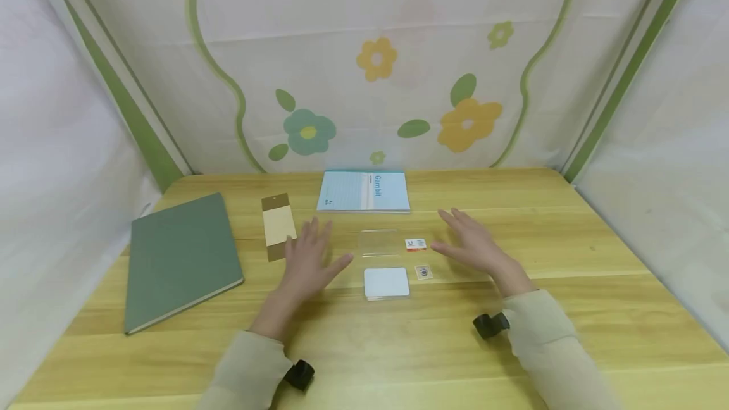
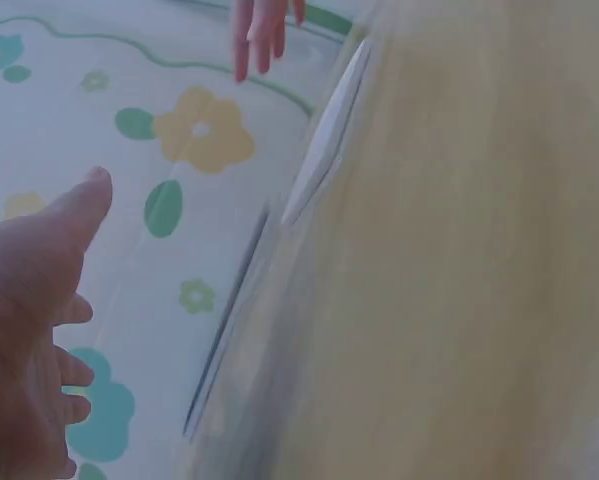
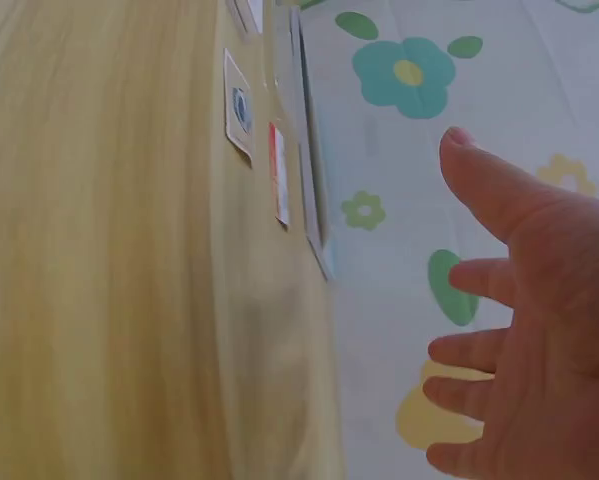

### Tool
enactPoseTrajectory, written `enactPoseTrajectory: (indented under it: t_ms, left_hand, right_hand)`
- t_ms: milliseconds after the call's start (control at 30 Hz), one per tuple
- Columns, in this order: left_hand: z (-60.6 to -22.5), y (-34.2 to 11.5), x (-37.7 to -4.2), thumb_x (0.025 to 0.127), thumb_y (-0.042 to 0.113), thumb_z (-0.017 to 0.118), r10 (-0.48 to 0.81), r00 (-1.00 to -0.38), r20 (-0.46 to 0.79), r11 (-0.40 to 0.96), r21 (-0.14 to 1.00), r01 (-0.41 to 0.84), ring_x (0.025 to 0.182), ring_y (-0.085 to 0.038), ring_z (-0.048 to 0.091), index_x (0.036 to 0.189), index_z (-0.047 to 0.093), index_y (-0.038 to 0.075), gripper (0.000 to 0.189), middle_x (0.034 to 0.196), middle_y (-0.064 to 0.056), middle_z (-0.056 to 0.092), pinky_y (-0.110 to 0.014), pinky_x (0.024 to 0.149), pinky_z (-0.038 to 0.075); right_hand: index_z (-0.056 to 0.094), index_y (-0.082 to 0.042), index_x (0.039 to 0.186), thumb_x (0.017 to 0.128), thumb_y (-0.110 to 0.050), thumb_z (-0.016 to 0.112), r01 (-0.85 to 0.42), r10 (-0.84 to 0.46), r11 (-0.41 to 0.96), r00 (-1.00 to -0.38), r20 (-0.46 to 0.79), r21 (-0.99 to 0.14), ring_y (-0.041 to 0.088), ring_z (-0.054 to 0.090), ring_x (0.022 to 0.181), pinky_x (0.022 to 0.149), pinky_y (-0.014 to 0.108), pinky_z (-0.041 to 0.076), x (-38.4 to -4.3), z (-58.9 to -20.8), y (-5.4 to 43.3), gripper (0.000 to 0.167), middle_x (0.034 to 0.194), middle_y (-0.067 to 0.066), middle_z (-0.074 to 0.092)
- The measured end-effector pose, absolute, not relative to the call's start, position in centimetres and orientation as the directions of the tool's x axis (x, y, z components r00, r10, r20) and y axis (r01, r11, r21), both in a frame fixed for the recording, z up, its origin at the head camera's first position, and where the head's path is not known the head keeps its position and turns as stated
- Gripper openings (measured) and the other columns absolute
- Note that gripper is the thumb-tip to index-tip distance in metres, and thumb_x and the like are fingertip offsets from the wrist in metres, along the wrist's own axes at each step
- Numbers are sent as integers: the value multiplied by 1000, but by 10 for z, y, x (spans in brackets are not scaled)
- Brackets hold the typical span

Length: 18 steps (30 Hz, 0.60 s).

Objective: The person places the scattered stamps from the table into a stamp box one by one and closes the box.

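Note:
Fingers spread, my left hand [image 1: 307, 264] is over the table next to a brown and cream card [image 1: 279, 225], whose lower right edge it partly covers in the head view. My right hand [image 1: 477, 250] has its fingers extended, just right of a small white label with a red edge [image 1: 416, 244]. Neither hand holds anything. Between them lie a clear plastic rectangle [image 1: 378, 243], a white rounded card or small stack [image 1: 386, 283] and a small square sticker [image 1: 424, 272]. The right wrist view shows the square sticker [image 3: 239, 108] and red-edged label [image 3: 280, 175] flat on the wood.
A large green hardcover notebook [image 1: 182, 261] lies at the left of the wooden table [image 1: 569, 347]. At the back is a light blue notebook marked "Gambit" [image 1: 347, 192]. A white flowered curtain [image 1: 342, 5] rises behind the table edge, with white fabric on both sides.

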State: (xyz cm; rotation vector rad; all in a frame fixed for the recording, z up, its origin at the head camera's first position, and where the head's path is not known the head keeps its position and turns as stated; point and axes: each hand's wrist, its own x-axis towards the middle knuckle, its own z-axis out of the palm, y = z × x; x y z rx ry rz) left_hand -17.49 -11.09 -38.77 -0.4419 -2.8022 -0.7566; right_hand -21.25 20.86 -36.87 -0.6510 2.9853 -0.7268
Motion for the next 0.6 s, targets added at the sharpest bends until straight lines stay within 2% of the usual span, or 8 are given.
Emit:
enactPoseTrajectory:
  t_ms: [133,333,467,600]
  left_hand:
    - [-398,-101,-172,80,56,46,279,-925,257,764,525,376,126,-34,10,134,31,8,74,139,-19,18,-60,92,0]
    - [-415,-90,-168,78,57,49,340,-913,224,699,590,405,126,-32,14,131,39,10,71,136,-19,25,-59,92,1]
    - [-424,-86,-165,76,59,49,369,-910,190,690,599,405,126,-29,14,129,42,15,70,136,-17,26,-56,93,-1]
    - [-428,-84,-163,74,62,50,381,-903,197,723,546,424,126,-30,16,128,44,19,69,135,-16,27,-56,93,-2]
  right_hand:
    - [31,-5,133,81,-41,55,-397,-406,740,-907,110,-542,38,19,123,94,54,15,-222,-380,200,68,137,21,20]
    - [39,-8,130,83,-34,56,-325,-391,649,-918,65,-688,33,21,123,96,50,15,-229,-397,194,57,136,17,25]
    - [44,-7,126,83,-27,58,-308,-373,624,-925,73,-718,33,24,122,96,49,15,-232,-408,193,50,134,17,30]
    - [48,-7,123,82,-23,59,-345,-365,635,-922,125,-691,34,26,121,96,50,14,-233,-418,192,45,132,18,33]
